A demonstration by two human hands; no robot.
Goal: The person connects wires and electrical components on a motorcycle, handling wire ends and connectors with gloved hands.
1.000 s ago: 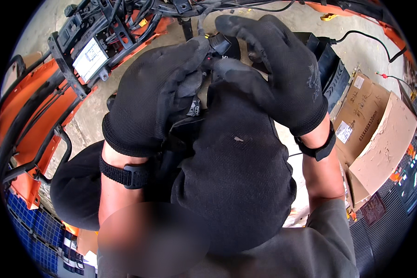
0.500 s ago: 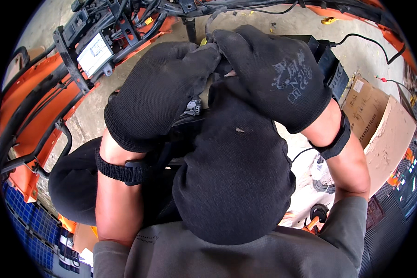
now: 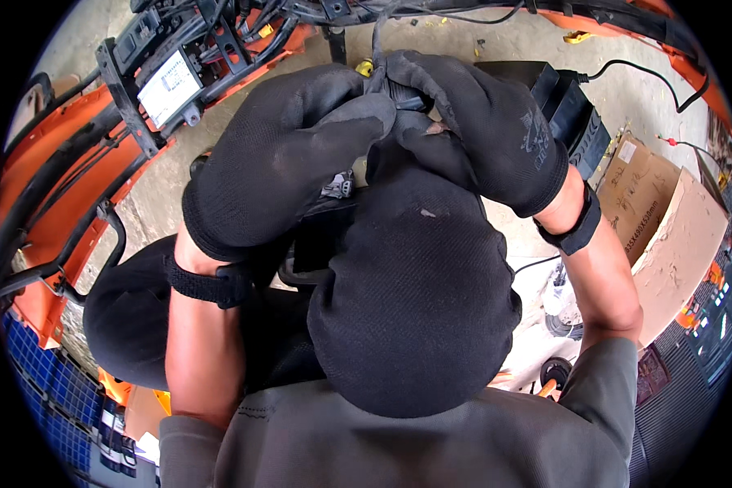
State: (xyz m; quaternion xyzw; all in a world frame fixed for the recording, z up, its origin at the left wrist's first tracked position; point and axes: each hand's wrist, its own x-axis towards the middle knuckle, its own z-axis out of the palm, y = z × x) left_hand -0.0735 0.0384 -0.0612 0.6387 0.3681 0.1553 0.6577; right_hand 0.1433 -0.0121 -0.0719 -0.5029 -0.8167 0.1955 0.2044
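Note:
Both of my hands wear black knitted gloves and meet at the top middle, above my black-clad knee (image 3: 415, 301). Between thumb and fingers, my left hand (image 3: 293, 146) pinches a dark grey cable (image 3: 377, 49) that comes down from the frame. Close against it, my right hand (image 3: 492, 122) is closed around a short black cylindrical piece (image 3: 411, 101) at the cable; its kind is partly hidden by the fingers. A small yellow part (image 3: 365, 68) sits beside the cable, behind the left fingertips. Below the left hand shows a grey connector (image 3: 339, 185).
An orange vehicle frame (image 3: 49, 220) with black tubes and wiring stands at the left. A white-labelled box (image 3: 169, 87) is mounted on it. To the right are a black ribbed device (image 3: 581, 130) with a cord and an opened cardboard box (image 3: 638, 191).
My right hand has turned and its thumb has drawn lower, so the black cylindrical piece now shows. My left thumb has shifted slightly down along the cable.

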